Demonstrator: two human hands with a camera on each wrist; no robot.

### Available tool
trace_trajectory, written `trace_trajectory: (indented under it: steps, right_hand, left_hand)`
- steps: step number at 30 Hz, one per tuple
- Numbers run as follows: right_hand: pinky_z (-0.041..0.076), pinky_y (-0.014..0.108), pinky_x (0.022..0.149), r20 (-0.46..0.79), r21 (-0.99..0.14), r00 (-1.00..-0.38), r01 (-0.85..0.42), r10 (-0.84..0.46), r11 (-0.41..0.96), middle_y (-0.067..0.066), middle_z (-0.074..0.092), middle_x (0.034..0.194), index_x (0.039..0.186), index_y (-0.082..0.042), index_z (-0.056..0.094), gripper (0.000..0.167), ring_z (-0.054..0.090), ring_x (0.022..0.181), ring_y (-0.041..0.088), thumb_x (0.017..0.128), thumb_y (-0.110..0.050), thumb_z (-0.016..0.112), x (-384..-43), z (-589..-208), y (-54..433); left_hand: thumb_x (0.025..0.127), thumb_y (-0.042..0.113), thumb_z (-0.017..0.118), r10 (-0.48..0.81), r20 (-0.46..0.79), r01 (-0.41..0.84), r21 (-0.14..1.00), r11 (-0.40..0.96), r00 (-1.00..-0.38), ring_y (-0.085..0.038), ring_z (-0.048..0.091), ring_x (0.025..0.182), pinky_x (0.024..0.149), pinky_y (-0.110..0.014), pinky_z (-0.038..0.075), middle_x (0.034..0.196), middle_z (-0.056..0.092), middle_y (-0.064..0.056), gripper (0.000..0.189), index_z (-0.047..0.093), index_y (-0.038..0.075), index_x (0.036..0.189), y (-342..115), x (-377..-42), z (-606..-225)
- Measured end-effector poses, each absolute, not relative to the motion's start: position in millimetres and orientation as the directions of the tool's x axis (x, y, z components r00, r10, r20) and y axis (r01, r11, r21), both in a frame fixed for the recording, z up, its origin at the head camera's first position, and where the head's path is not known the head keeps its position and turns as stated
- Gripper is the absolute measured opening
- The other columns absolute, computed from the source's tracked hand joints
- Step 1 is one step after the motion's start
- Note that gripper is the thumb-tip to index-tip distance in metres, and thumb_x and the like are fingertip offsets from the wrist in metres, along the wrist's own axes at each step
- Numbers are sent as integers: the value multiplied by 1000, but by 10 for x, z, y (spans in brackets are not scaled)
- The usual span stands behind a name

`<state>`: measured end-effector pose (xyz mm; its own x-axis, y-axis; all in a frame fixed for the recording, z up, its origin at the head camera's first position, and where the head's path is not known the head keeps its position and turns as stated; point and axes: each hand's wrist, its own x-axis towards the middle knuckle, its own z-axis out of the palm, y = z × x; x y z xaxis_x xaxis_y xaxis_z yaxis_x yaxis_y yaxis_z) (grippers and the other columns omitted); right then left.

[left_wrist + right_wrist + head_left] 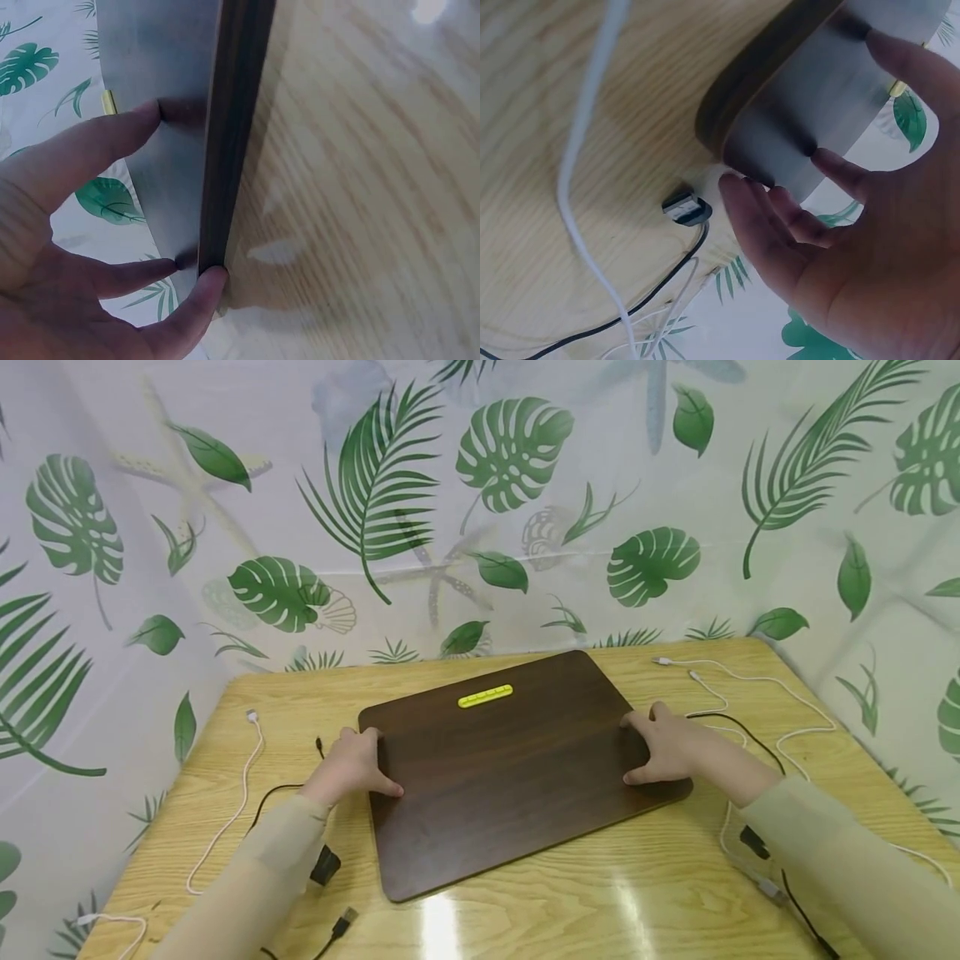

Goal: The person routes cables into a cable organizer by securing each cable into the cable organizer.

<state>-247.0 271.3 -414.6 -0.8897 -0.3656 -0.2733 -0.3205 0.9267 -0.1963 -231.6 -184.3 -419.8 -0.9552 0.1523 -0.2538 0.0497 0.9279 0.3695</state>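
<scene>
Head view: the board point(495, 760) lies in the centre of the frame on the desk point(525, 910), the left hand point(352, 768) at its left end, the right hand point(660, 747) at its right; the fingers of both are spread. Handling the board well would seem to call for even pressure from both ends and a slow turn, clear of the white cable point(757, 678) at right. The long axis runs slantwise, rising from lower left to right; the long side bearing the yellow strip point(485, 696) faces the top of the frame.

Left wrist view: the edge runs from the top to lower centre. Two fingers touch the face and a third meets the edge; this wide contact should resist twisting. Whether anything reaches underneath cannot be told.

Right wrist view: the board fills the upper right, its rounded corner pointing towards the centre. Fingers, spread, touch the face; others lie at the corner, contact uncertain. A plug point(686, 208) sits just beside that corner, so a sideways slide would best avoid it.
</scene>
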Motion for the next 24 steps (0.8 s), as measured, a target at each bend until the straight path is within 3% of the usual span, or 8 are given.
trace_trajectory:
  steps: [8,24]
  right_hand:
    - [55,60,81,-265,-165,-883,-354,-387,920,36,50,123,146,-6,52,86,58,104,47,80,-48,88,-2441,-4095,2676]
    - [56,59,82,-309,-130,-887,-319,-344,939,37,52,123,148,-2,50,96,61,101,45,78,-55,89,-2357,-4061,2617]
  left_hand:
    - [69,38,102,170,-294,74,312,947,-940,-54,53,127,102,-60,53,143,45,-42,113,44,-12,151,-1788,-2331,-4162]
    - [71,32,101,253,-320,155,302,941,-913,-58,43,143,110,-63,49,154,42,-40,111,41,-8,155,-1764,-2556,-4105]
